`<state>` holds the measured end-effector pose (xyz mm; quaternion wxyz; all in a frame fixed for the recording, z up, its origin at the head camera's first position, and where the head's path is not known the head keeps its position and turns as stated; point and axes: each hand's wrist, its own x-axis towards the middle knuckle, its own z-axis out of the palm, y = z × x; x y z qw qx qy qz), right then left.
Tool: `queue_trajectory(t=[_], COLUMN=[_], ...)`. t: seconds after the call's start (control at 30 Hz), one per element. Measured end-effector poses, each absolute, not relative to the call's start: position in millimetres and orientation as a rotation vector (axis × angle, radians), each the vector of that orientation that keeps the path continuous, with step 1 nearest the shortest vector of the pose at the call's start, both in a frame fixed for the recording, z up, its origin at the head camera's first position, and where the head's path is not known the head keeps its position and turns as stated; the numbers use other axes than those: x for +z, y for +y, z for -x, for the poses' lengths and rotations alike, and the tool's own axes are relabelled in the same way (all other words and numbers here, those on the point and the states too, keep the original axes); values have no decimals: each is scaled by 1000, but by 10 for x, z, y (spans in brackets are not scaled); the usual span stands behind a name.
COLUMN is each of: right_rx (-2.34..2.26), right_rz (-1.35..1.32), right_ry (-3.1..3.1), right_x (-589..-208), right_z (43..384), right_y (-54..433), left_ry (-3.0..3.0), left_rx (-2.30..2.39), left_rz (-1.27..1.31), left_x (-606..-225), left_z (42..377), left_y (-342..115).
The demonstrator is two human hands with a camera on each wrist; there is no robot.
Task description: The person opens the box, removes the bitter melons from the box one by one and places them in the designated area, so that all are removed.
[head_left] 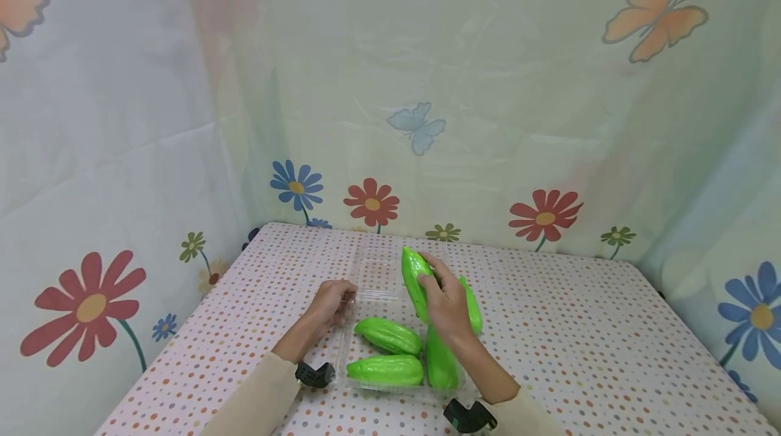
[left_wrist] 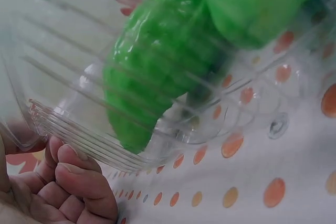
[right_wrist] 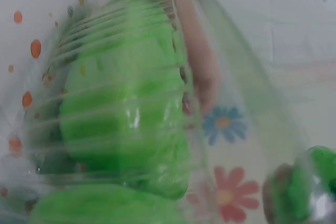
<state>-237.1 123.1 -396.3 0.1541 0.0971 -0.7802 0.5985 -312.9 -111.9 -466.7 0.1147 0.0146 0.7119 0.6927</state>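
My curled left hand [head_left: 329, 303] pinches a clear plastic box [head_left: 381, 295] at its ten o'clock; my right hand [head_left: 448, 304] grips a glossy green oblong gourd [head_left: 415, 278] at one.

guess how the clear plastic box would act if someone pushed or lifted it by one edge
The clear plastic box would probably flex, since its ribbed walls look thin. Its lid, open at the far side, might swing or drag along. The glossy green vegetables inside would likely slide if it tilted.
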Motion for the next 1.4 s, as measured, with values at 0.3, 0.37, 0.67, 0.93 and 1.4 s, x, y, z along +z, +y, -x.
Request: queue_trajectory(t=[0.3, 0.37, 0.67, 0.93, 1.4], right_rx=[1749, 1741, 1672, 1631, 1505], right_rz=[-185, -168, -102, -34, 55], right_ry=[-2244, -2254, -2261, -2261, -2336], right_x=[-3991, -3990, -4012, -4053, -4119], right_z=[2457, 2464, 2546, 2641, 2735], right_y=[1376, 1415, 1575, 1756, 2064], left_ry=[2089, 2087, 2080, 2070, 2072], left_rx=[2041, 2041, 2035, 2014, 2004], left_rz=[-20, -14, -18, -61, -48], left_x=[-4670, -4671, -4703, -4705, -4681], left_z=[3129, 3127, 3135, 3148, 3135], left_y=[-1126, -1125, -1139, -1138, -1134])
